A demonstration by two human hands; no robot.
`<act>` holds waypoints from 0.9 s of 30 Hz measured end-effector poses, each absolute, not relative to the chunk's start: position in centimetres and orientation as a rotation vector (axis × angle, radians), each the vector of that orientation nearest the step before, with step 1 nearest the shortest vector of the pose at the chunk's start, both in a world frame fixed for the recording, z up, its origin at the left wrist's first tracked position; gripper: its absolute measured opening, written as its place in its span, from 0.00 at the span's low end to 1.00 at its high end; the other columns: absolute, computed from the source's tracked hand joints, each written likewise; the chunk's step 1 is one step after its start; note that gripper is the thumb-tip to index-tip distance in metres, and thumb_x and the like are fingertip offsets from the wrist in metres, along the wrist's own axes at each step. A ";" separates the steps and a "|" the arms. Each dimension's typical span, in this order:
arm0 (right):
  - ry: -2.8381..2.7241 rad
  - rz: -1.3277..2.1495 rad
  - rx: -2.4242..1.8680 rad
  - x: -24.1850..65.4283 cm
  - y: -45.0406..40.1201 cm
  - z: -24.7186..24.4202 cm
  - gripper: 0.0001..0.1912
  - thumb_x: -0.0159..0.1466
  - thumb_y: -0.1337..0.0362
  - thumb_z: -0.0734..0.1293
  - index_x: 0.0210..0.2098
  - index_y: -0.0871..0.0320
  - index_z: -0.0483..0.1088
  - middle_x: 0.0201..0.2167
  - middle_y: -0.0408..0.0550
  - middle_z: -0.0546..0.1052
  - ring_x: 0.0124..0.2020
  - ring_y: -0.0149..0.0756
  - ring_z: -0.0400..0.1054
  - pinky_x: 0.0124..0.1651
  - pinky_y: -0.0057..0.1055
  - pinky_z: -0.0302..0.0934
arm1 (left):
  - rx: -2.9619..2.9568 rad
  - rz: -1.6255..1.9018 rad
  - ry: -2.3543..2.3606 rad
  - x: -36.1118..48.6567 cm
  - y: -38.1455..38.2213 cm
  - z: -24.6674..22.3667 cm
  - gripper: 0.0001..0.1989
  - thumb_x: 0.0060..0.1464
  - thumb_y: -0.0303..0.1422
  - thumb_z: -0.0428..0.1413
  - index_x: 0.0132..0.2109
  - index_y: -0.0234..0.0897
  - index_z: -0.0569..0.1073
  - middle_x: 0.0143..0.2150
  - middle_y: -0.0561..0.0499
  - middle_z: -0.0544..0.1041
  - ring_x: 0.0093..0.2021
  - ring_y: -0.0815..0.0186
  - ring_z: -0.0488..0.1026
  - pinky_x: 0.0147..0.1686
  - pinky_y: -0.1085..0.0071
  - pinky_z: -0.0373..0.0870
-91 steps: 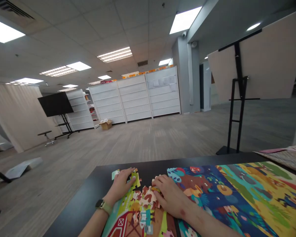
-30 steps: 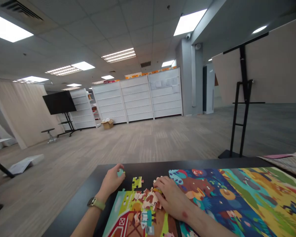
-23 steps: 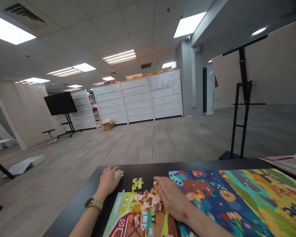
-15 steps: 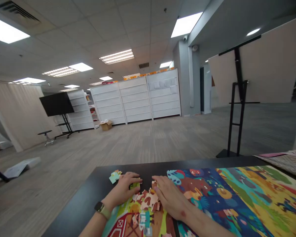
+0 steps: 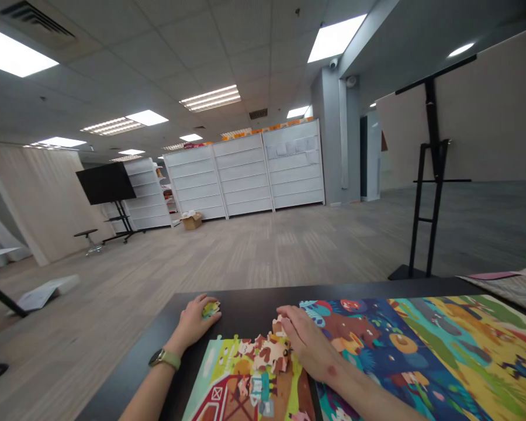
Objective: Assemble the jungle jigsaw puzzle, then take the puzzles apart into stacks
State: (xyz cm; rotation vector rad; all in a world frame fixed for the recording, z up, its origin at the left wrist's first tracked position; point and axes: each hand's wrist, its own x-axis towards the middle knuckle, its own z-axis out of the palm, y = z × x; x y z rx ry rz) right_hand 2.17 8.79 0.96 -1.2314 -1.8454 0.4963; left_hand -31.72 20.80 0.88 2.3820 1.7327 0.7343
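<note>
A farm jigsaw puzzle (image 5: 236, 380) with a red barn lies partly assembled on the dark table, its top edge uneven with knobs. Beyond its upper left corner, my left hand (image 5: 194, 323) has its thumb and fingers around a yellow-green puzzle piece (image 5: 211, 309); the palm hides whatever lies beneath. At the puzzle's upper right, my right hand (image 5: 305, 342) has its fingers and thumb closed about a pink and brown puzzle piece (image 5: 277, 325). That piece touches or overlaps the brown-patched cow section (image 5: 270, 352); whether they interlock cannot be made out.
Right of the farm puzzle lie a dark blue animal picture (image 5: 377, 342) and a yellow and green animal picture (image 5: 477, 336). Patterned cloth (image 5: 515, 292) sits at the table's right end. The dark tabletop (image 5: 245, 304) ends at a far edge, with carpeted floor beyond.
My left hand has moved left, off the puzzle's top edge to the loose pieces, uncovering the puzzle's upper left. My right hand stays by the cow section. The view has shifted slightly.
</note>
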 end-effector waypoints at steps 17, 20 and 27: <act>-1.834 0.492 -1.228 2.2 9.0 0.9 0.18 0.76 0.57 0.51 0.47 0.55 0.69 0.45 0.49 0.75 0.49 0.40 0.68 0.55 0.38 0.60 | 2.514 0.666 1.426 -27.3 17.6 3.5 0.12 0.58 0.37 0.57 0.49 0.41 0.75 0.60 0.42 0.71 0.60 0.48 0.66 0.59 0.53 0.62; -1.850 0.479 -1.232 2.1 9.2 1.0 0.19 0.76 0.59 0.50 0.37 0.56 0.69 0.38 0.47 0.74 0.43 0.39 0.68 0.50 0.38 0.61 | 2.555 0.689 1.311 -24.4 15.4 4.5 0.12 0.58 0.37 0.59 0.49 0.44 0.75 0.57 0.45 0.73 0.58 0.52 0.68 0.58 0.58 0.64; -1.866 0.443 -1.260 2.0 9.1 1.6 0.18 0.75 0.62 0.52 0.34 0.55 0.68 0.36 0.47 0.72 0.41 0.39 0.66 0.47 0.38 0.61 | 2.589 0.397 0.908 -19.1 11.3 4.4 0.26 0.43 0.46 0.72 0.49 0.46 0.77 0.48 0.49 0.76 0.48 0.54 0.71 0.48 0.65 0.67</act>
